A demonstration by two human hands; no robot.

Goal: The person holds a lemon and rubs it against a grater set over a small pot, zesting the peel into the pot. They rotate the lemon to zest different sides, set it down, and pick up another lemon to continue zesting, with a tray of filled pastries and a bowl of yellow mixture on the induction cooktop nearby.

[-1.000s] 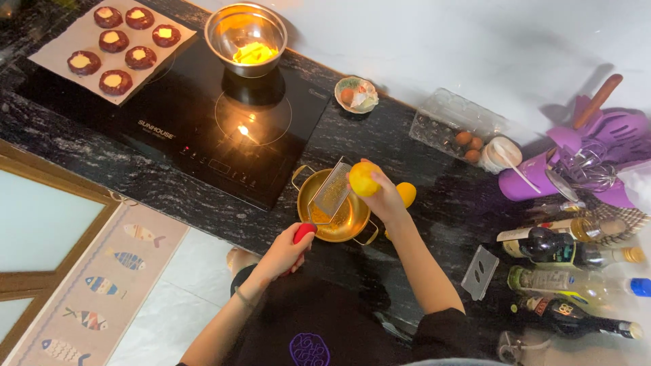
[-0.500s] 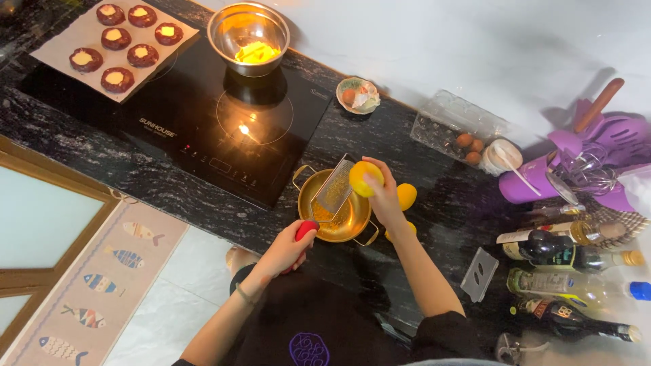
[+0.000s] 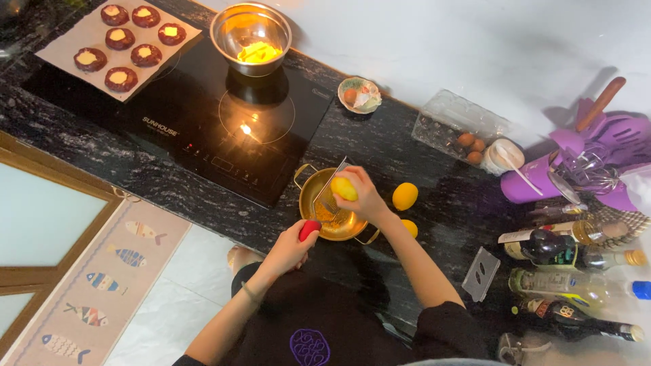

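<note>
Near the middle of the frame, a little below centre, the right hand is closed around a yellow lemon and presses it against a flat metal grater. The grater leans tilted over a small gold-coloured pot with two handles, which stands on the dark marble counter. The left hand is closed around the red handle of the grater, at the lower edge of the pot — only the tip of the handle shows above the fingers.

Just right of the pot lie two more lemons: one whole lemon is well visible, the second lemon is partly hidden behind the right forearm.

In the upper left of the frame there is a black induction cooktop. On it stands a steel bowl with something yellow inside, and at the far upper left a sheet of baking paper carries six dark round cakes with yellow centres. Between cooktop and egg carton sits a small dish with eggshells. The clear egg carton at the upper right holds a few brown eggs. At the right edge stands a purple utensil holder, and below it several bottles lie on their sides.
</note>
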